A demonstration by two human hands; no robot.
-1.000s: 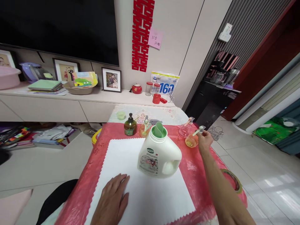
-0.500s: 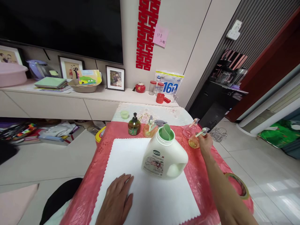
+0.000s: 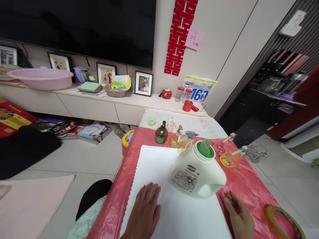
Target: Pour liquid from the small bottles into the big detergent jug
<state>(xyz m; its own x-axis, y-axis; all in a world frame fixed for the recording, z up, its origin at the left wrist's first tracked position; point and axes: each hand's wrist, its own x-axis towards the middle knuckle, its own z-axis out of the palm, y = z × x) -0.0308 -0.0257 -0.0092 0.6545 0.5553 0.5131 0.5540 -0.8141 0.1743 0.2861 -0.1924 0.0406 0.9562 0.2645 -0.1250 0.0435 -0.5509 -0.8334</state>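
My left hand point(image 3: 144, 210) lies flat on the white scallop-edged mat point(image 3: 157, 162), fingers stretched out, holding nothing. In front of it stands a large cream detergent jug point(image 3: 196, 172) with a green pouring spout, its handle toward the right. My right hand point(image 3: 238, 212) is over the red table cover just right of the jug, fingers loosely curled and apart, with nothing seen in them. Beyond it, two spray bottles stand at the right: a pink one point(image 3: 219, 146) and a yellow one point(image 3: 228, 160). Behind the jug are two orange spray bottles point(image 3: 175, 139) and a dark green pump bottle point(image 3: 161, 134).
A roll of tape point(image 3: 272, 220) lies at the table's right edge. A pale green cup point(image 3: 151, 121) stands at the far left of the table. Behind, a white cabinet point(image 3: 94, 106) holds a pink basin point(image 3: 45, 79), picture frames and red-lidded jars.
My right hand has let go of the yellow spray bottle and come back toward me, beside the jug. The view has swung left. My left hand stays flat on the mat.
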